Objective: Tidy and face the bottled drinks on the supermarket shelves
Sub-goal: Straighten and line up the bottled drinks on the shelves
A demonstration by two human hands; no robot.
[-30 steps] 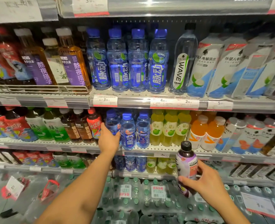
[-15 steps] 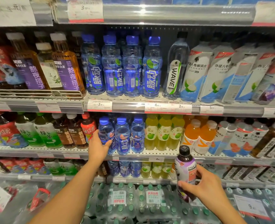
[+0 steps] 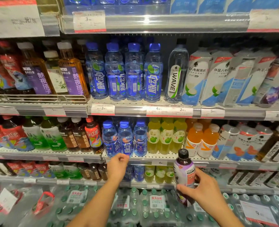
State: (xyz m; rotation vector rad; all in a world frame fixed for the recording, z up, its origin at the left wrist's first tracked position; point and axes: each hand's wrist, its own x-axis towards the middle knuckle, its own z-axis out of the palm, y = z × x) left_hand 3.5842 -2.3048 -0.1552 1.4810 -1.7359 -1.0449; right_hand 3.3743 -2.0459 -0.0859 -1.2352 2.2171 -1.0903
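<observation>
My right hand (image 3: 201, 190) grips a dark purple bottle (image 3: 183, 174) with a black cap, held upright in front of the lower shelves. My left hand (image 3: 117, 166) hangs just below the middle shelf's front edge with its fingers loosely curled, holding nothing. Right above it stand three small blue bottles (image 3: 124, 140) with blue caps; the left and right ones show their labels turned aside. A row of larger blue bottles (image 3: 124, 72) fills the shelf above, beside a clear WAVE bottle (image 3: 176, 72).
Yellow-green bottles (image 3: 166, 136) and orange bottles (image 3: 201, 140) stand right of the small blue ones; a red-capped bottle (image 3: 93, 135) and brown tea bottles stand left. Shrink-wrapped packs of water (image 3: 135, 207) lie at the bottom. Price strips line every shelf edge (image 3: 135, 110).
My left hand has let go of the leftmost small blue bottle and dropped below the shelf edge. My right hand keeps hold of the purple bottle. The view has tilted slightly upward.
</observation>
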